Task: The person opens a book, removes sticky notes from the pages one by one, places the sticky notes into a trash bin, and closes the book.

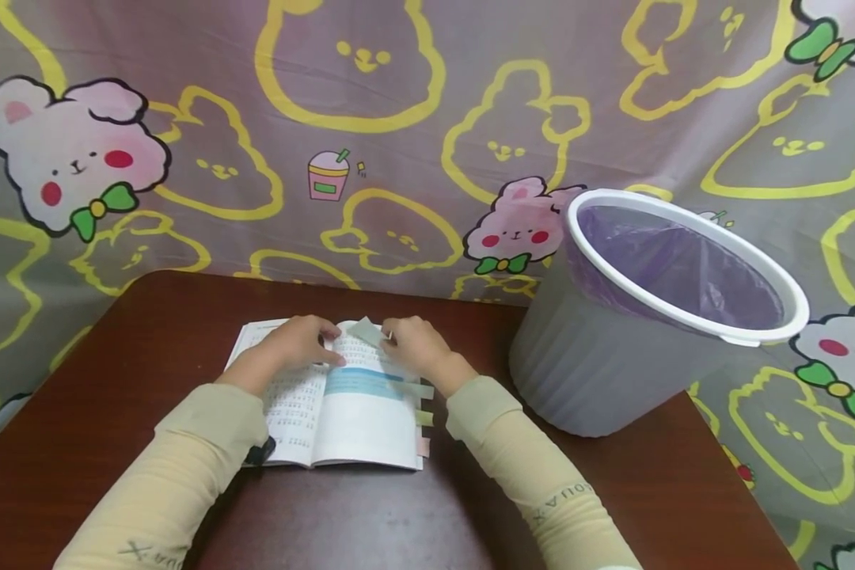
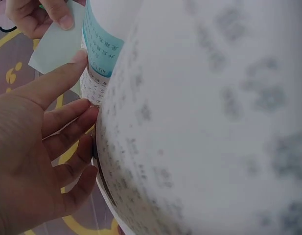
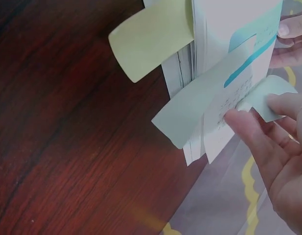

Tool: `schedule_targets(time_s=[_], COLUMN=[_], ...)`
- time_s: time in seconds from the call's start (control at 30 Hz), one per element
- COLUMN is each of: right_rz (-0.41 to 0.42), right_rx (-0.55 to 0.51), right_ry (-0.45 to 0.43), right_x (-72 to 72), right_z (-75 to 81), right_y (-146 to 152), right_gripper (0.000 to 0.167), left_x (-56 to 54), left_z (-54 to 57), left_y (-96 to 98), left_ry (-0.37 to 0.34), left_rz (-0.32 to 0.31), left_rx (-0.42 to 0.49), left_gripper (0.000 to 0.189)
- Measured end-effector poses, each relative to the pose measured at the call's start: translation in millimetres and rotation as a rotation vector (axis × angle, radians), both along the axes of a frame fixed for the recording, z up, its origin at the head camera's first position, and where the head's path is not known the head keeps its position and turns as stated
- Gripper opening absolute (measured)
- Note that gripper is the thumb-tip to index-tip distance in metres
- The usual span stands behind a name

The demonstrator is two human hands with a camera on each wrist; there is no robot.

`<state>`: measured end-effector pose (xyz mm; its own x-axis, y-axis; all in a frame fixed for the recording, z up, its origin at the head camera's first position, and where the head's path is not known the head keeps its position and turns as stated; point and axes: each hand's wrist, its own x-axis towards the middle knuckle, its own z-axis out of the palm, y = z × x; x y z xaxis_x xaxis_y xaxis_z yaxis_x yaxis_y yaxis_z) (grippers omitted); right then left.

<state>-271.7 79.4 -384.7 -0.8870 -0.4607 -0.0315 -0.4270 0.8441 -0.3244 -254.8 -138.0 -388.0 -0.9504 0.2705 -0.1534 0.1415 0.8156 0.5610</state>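
Note:
A book [image 1: 370, 431] lies spread on the table, its right page bearing a blue band. My right hand [image 1: 416, 344] pinches a pale green sticky note [image 1: 365, 331] near the top of that page. Close up in the right wrist view, thumb and fingers hold the note [image 3: 273, 93] by its end. Across from it, my left hand [image 1: 295, 344] rests at the book's top near the fold. Its fingertips touch the page in the left wrist view, the thumb [image 2: 75, 63] held apart from the loosely bent fingers. Pale green [image 1: 420, 390], yellow-green [image 1: 424, 418] and pink [image 1: 423, 446] tabs jut from the right edge.
To the right on the brown table [image 1: 328, 522] stands a grey waste bin [image 1: 591, 356] with a white rim and a purple liner. A cartoon-printed cloth [image 1: 399, 158] hangs behind the table. Something small and black [image 1: 260, 453] shows by the book's lower left corner.

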Motion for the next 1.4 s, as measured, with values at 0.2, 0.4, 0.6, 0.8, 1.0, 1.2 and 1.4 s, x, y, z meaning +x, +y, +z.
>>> schedule_targets(time_s=[0.2, 0.4, 0.6, 0.8, 1.0, 1.2, 1.4], right_rz=[-0.04, -0.056, -0.073, -0.091, -0.112, -0.128, -0.121], right_rx=[-0.013, -0.072, -0.111, -0.143, -0.164, -0.177, -0.201], right_ry=[-0.004, 0.015, 0.031, 0.035, 0.026, 0.03, 0.053], right_x=[1.4, 2.1, -1.9, -5.2, -6.5, -6.4, -8.3], right_z=[-0.5, -0.1, 0.0, 1.5, 2.6, 3.2, 4.0], right_y=[2.5, 5.3, 8.7, 12.2, 13.6, 16.3, 21.5], right_gripper=[0.02, 0.015, 0.015, 0.012, 0.009, 0.006, 0.007], left_x=[0.8, 2.0, 2.2, 3.1, 2.0, 2.2, 3.4], left_z=[-5.8, -7.1, -6.1, -3.9, -3.1, -3.7, -4.4], left_y=[1.8, 3.4, 5.0, 5.7, 6.0, 6.9, 6.7], left_ry=[-0.002, 0.008, 0.018, 0.025, 0.03, 0.029, 0.034], left_rz=[0.016, 0.028, 0.033, 0.038, 0.04, 0.052, 0.052], left_rx=[0.001, -0.019, -0.028, -0.034, -0.047, -0.055, -0.066], left_gripper=[0.063, 0.062, 0.06, 0.059, 0.06, 0.06, 0.061])
